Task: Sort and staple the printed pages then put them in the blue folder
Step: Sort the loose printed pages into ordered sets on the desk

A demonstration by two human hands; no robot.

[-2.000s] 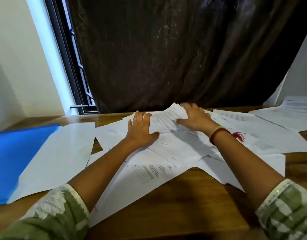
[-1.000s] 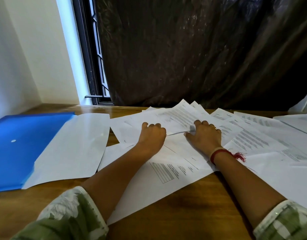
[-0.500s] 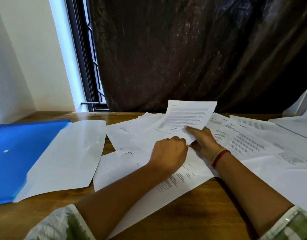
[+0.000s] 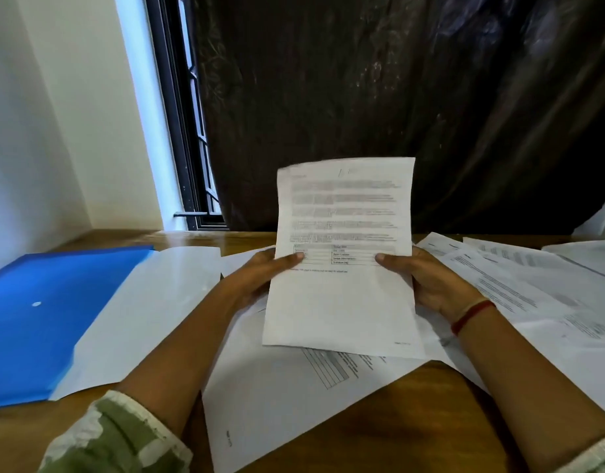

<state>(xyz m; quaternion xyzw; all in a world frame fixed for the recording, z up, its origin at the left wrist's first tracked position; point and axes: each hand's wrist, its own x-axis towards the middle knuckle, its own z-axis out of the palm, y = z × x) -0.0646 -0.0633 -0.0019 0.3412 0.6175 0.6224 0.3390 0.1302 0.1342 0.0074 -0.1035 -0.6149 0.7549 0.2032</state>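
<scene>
Head view: printed page [image 4: 342,302] upright, heading uppermost

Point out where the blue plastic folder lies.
Head view: the blue plastic folder lies flat at left on the wooden table, its right edge under a white paper sheet.

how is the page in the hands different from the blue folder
The page is white with printed text; the blue folder is plain blue. The page is held nearly upright, gripped by the left hand and right hand; the folder lies flat on the table, untouched by either. Both are flat rectangles.
</scene>
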